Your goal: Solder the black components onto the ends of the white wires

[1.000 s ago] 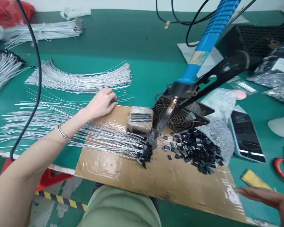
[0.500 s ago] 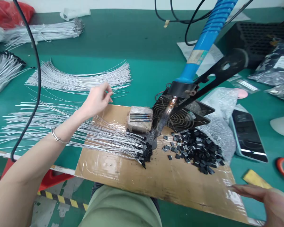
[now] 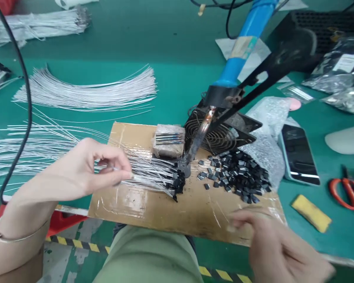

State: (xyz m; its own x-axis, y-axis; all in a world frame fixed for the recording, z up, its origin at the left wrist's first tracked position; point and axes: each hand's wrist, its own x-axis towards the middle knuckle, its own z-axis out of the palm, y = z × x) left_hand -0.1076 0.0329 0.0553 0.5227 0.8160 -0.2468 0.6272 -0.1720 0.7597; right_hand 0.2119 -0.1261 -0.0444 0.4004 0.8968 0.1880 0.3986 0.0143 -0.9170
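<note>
My left hand (image 3: 103, 169) is over the near bundle of white wires (image 3: 150, 173), thumb and fingers pinched on a thin white wire whose tip points right. Black ends of that bundle lie by the soldering iron's tip (image 3: 202, 131). My right hand (image 3: 271, 232), blurred, hovers over the right part of the brown board (image 3: 165, 212), its fingers curled together; anything between them cannot be made out. Just beyond it lies a pile of small black pieces (image 3: 244, 173). A curved bundle of white wires (image 3: 91, 90) rests farther back.
A wrapped block (image 3: 168, 147) with thin rods and a black fan (image 3: 215, 133) stand behind the board. The blue tube (image 3: 244, 39) slants above. At the right are a phone (image 3: 299, 153), yellow sponge (image 3: 312, 212) and red-handled tool (image 3: 348, 192). A black cable (image 3: 26, 102) hangs at left.
My left hand has come from the far bundle toward me, now with a wire. My right hand has moved left over the board. The view has shifted slightly.
</note>
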